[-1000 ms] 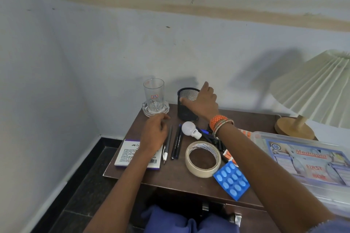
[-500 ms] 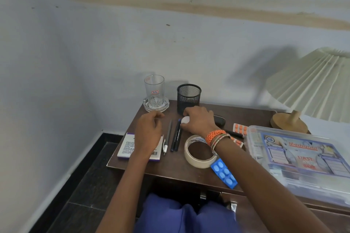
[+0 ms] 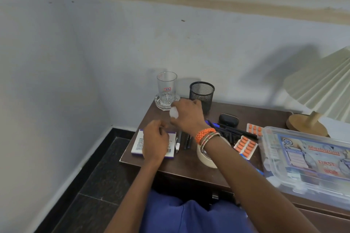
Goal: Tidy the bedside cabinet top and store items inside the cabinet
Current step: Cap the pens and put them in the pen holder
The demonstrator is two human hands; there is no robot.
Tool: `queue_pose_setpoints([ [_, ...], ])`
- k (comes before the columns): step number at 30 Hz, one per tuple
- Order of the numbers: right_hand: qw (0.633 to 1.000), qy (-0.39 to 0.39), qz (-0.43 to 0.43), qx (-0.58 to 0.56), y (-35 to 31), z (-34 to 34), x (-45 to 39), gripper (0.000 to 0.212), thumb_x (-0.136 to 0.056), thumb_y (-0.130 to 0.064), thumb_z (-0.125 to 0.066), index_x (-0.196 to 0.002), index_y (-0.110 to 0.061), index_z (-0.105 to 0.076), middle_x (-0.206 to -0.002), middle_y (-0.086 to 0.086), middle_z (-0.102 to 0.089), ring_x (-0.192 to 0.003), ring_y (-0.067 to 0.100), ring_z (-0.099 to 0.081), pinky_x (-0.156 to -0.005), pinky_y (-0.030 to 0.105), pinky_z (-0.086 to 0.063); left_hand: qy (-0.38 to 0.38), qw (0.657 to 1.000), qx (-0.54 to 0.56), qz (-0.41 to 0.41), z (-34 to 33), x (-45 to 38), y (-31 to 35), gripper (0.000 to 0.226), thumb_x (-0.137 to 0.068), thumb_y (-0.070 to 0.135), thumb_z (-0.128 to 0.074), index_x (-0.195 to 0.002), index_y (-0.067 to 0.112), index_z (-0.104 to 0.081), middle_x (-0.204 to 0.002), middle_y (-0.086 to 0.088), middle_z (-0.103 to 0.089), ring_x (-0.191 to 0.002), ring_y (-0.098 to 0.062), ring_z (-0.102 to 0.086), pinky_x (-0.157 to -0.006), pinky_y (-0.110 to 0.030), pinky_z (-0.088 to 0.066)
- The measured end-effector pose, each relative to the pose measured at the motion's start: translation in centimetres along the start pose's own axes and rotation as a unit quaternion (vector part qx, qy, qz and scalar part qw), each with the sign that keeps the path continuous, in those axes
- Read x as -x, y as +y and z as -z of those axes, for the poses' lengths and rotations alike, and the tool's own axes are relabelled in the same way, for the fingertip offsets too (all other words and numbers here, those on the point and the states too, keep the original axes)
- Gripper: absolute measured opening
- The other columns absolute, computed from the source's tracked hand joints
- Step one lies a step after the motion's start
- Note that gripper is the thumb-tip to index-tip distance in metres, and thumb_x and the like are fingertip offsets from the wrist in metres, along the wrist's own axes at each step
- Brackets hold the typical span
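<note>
Booklet [image 3: 139,143]: lies flat at the left front corner of the worktop [image 3: 189,168], partly under the left hand.
Left hand [image 3: 155,141]: hovers over the booklet with fingers loosely curled; it seems to hold nothing, probably waiting to take whatever comes next.
Glass [image 3: 167,88]: stands upright in a clear dish [image 3: 159,102] at the back left, out of the way near the wall.
Bulb [image 3: 173,113]: small and white, lifted off the worktop in the right hand, just in front of the glass; likely the first loose item being cleared.
Right hand [image 3: 188,115]: fingers wrapped around the bulb, wrist with beaded bracelets above the tape roll.
Pens [image 3: 182,141]: several lie side by side between the booklet and the tape roll, not yet gathered.
Mesh cup [image 3: 202,93]: upright and apparently empty behind the right hand, a natural home for the pens.
Tape roll [image 3: 205,159]: flat near the front edge, half hidden by the forearm.
Black case [image 3: 228,119]: rests mid-worktop beside more pens.
Orange pill strips [image 3: 245,146]: two, just left of the first-aid box.
First-aid box [image 3: 306,159]: clear plastic, lid closed, at the right, likely where the strips belong.
Lamp [image 3: 322,89]: back right corner.
</note>
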State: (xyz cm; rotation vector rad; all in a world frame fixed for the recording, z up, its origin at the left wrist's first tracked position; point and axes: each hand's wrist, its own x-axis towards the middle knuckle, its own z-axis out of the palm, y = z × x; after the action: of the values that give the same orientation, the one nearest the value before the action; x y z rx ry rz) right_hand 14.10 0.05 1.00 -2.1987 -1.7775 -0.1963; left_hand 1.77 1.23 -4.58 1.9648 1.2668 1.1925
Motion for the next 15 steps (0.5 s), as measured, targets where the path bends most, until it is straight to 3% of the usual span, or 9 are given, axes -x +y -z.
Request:
queue_pose_setpoints([
  [3,0.999,-0.038,0.026,0.013,-1.0,-1.5,-0.6,0.043,-0.081,-0.037,-0.061,-0.121,-0.021,-0.058,-0.116,0.004,-0.061,-0.113,0.025,-0.053,-0.102,0.043,-0.026,0.04,0.999,0.029,0.006,0.3,0.2,0.3,0.021,-0.083,-0.006,-0.045,-0.085,0.007,-0.061,-0.086,0.0,-0.062,-0.079,-0.01,-0.056,-0.069,-0.02,-0.042],
  [8,0.998,-0.045,0.044,0.01,-1.3,-2.3,-1.2,0.036,-0.081,-0.028,-0.06,-0.117,-0.02,-0.057,-0.115,0.003,-0.064,-0.112,0.026,-0.057,-0.105,0.044,-0.023,0.126,0.986,0.102,0.042,0.7,0.2,0.7,0.035,-0.08,-0.014,-0.045,-0.108,0.007,-0.049,-0.106,-0.005,-0.058,-0.098,-0.012,-0.056,-0.086,-0.018,-0.043],
  [12,0.996,-0.079,0.043,-0.016,-0.9,-2.5,-1.0,0.053,-0.083,-0.031,-0.061,-0.132,-0.019,-0.043,-0.124,0.004,-0.061,-0.118,0.026,-0.053,-0.109,0.045,-0.017,0.123,0.986,0.099,0.049,0.6,0.0,0.6,0.035,-0.081,-0.014,-0.045,-0.108,0.007,-0.048,-0.106,-0.007,-0.059,-0.098,-0.013,-0.056,-0.082,-0.009,-0.041],
  [15,0.992,-0.111,0.03,-0.048,-0.7,-2.3,-0.6,0.068,-0.085,-0.034,-0.062,-0.142,-0.017,-0.03,-0.134,0.006,-0.054,-0.125,0.026,-0.048,-0.113,0.051,-0.008,0.121,0.989,0.077,0.039,0.6,0.1,0.5,0.033,-0.081,-0.014,-0.045,-0.106,0.007,-0.051,-0.108,-0.008,-0.059,-0.098,-0.011,-0.054,-0.085,-0.018,-0.042],
])
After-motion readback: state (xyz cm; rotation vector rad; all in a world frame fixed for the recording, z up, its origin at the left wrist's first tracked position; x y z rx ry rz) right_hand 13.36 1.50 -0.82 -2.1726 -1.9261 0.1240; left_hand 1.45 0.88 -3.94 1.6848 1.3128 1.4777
